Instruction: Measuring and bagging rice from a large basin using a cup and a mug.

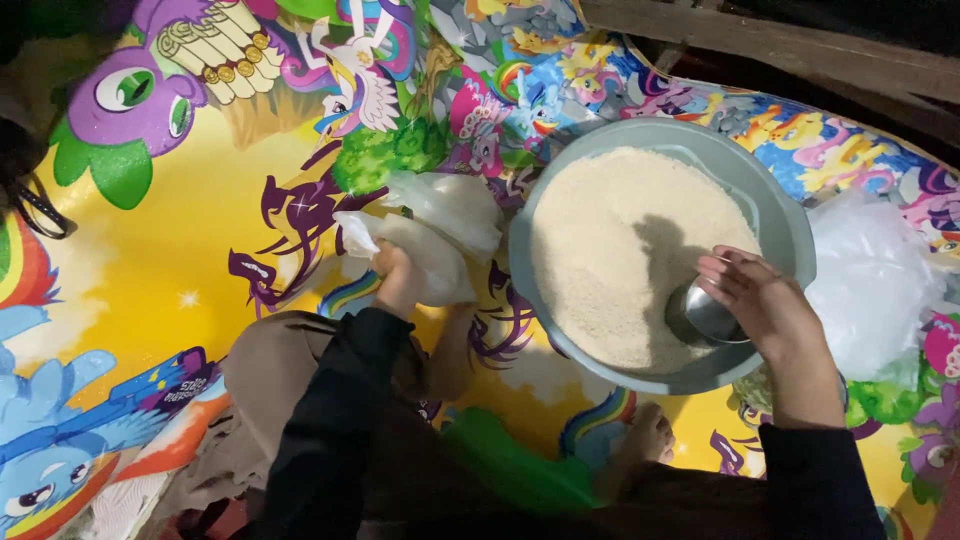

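Nearest the bottom of the frame I see my knees and dark sleeves, seated on a bright cartoon-printed plastic floor mat (180,330). Just above, left of centre, my left hand (398,280) is closed around the gathered neck of a thin clear plastic bag (440,235), holding it up beside the basin. At the right, my right hand (755,300) grips a small shiny metal scoop bowl (700,318), dipped into the white rice (620,250) near the lower right rim of the wide round grey plastic basin (790,235). To do this well, I would keep the bag mouth open and close to the rim, and lift the scoop level so no grains spill. Further right lies a crumpled clear plastic sheet (870,280).
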